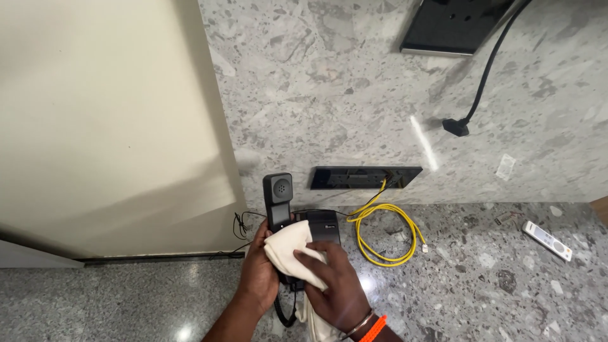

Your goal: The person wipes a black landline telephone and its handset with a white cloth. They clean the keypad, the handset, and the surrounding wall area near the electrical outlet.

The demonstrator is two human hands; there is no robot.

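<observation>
Two hands on black handset [278, 201]: left hand [258, 273] grips it upright, right hand [332, 285] presses white cloth [288, 248] against it

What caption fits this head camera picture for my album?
Left hand holds a black phone handset while right hand presses a white cloth on it.

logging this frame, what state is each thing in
handset: lifted off its base, upright, gripped by left hand
cloth: pressed on the handset by right hand
phone base: on the counter, cradle empty
yellow cable: coiled, one end plugged into socket strip, other end loose
remote: lying flat
black plug: hanging unplugged
</observation>
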